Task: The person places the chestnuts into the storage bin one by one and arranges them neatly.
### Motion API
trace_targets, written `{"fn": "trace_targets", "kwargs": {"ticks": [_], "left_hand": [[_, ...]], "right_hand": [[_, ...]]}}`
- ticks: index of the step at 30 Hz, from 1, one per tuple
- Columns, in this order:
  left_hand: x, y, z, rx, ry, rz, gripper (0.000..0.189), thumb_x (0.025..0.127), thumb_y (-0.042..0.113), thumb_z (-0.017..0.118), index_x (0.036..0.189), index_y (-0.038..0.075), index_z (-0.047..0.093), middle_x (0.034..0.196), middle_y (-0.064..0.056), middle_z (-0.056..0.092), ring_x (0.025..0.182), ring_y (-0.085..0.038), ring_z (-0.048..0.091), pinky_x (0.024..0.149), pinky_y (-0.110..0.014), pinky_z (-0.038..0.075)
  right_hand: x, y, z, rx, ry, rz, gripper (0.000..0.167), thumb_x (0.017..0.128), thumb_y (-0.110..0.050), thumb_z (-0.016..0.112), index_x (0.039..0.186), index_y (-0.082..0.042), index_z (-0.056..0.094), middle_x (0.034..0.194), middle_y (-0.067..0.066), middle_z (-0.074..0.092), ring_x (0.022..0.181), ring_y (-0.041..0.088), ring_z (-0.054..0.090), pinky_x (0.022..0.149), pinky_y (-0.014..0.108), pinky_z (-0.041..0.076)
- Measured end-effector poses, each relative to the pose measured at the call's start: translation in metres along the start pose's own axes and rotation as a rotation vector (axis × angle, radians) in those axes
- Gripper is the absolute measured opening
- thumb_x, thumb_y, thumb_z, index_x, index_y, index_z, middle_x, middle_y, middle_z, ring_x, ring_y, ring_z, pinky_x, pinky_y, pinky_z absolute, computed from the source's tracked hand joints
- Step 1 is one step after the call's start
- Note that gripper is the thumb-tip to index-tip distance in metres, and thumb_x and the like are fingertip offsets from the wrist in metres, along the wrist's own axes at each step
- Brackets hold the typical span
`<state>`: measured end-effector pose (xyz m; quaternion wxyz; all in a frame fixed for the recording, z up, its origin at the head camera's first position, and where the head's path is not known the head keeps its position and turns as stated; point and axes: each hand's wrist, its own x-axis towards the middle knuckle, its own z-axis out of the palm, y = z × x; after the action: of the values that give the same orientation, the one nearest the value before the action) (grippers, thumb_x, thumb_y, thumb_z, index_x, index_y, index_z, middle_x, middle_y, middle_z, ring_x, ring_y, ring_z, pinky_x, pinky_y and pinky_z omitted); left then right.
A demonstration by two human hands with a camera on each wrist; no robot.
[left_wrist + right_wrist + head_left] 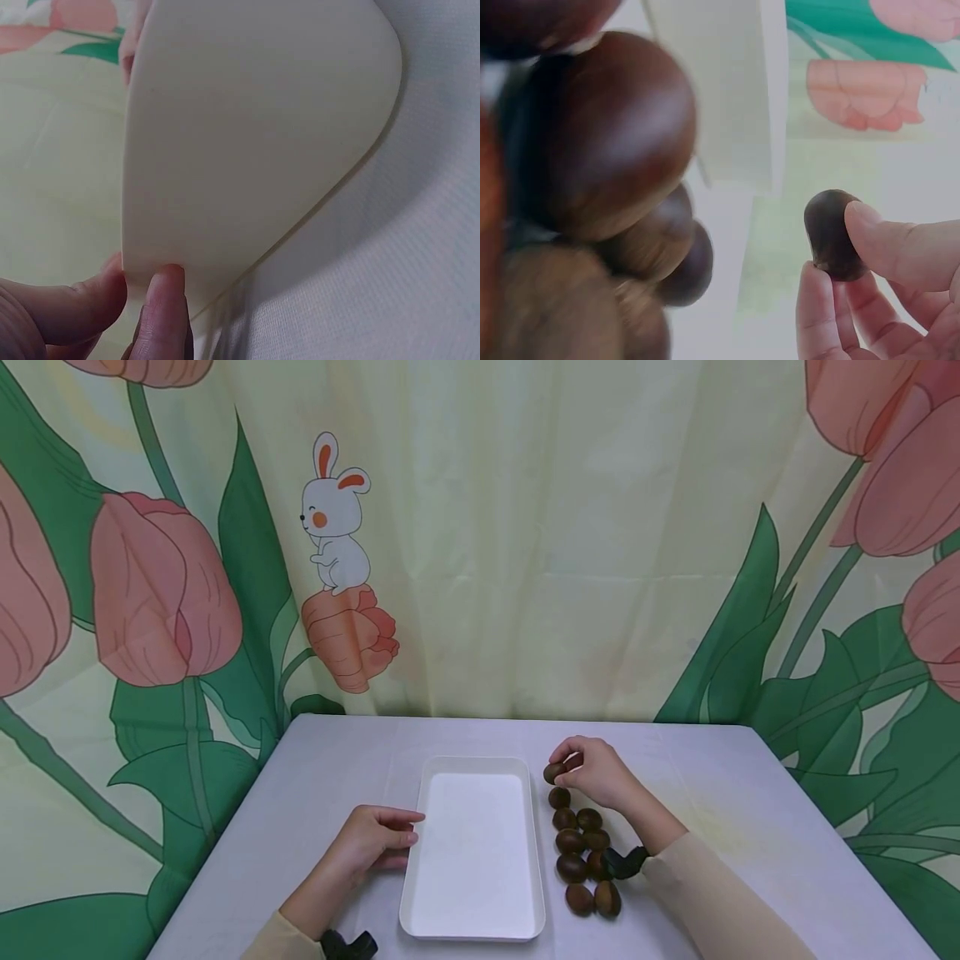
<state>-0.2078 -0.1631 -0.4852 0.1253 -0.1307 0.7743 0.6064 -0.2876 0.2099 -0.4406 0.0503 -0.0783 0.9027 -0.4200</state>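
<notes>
In the head view a white rectangular tray (472, 852) lies on the table, with nothing on its floor. At its left side my left hand (371, 839) touches the rim with thumb and fingers extended. The left wrist view shows that thumb (105, 296) at the rim and a fingertip against the outer wall (247, 150). To the right of the tray, my right hand (596, 772) pinches a brown chestnut (554, 773), seen closer as a dark chestnut (832, 232) between thumb and fingers. Several more chestnuts (570, 841) form two rough columns nearer the body.
A white cloth covers the table (352, 760). Behind it hangs a curtain (525, 568) printed with tulips and a rabbit. Black wrist devices (625, 862) sit at both sleeves; the right one hangs over part of the chestnut columns.
</notes>
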Motion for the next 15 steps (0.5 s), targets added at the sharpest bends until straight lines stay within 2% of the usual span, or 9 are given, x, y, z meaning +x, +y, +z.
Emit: {"fn": "trace_targets", "kwargs": {"ticks": [9,15], "left_hand": [[0.0,0.0,0.001,0.008,0.005,0.002,0.032,0.087,-0.002,0.086,0.117,0.006,0.083,0.109,-0.011,0.081,0.081,-0.016,0.078,0.066,-0.037,0.068],[-0.001,0.001,0.001,-0.004,-0.001,0.022,0.033,0.086,-0.005,0.085,0.117,0.004,0.083,0.108,-0.012,0.08,0.081,-0.016,0.077,0.064,-0.037,0.068]], "right_hand": [[0.002,-0.02,0.004,0.027,-0.016,-0.057,0.022,0.088,-0.003,0.085,0.106,-0.012,0.076,0.107,0.007,0.077,0.099,0.024,0.072,0.084,0.039,0.065],[0.005,-0.031,0.004,0.029,-0.018,-0.091,0.021,0.088,-0.002,0.084,0.105,-0.014,0.076,0.105,0.006,0.078,0.1,0.023,0.073,0.082,0.037,0.063]]}}
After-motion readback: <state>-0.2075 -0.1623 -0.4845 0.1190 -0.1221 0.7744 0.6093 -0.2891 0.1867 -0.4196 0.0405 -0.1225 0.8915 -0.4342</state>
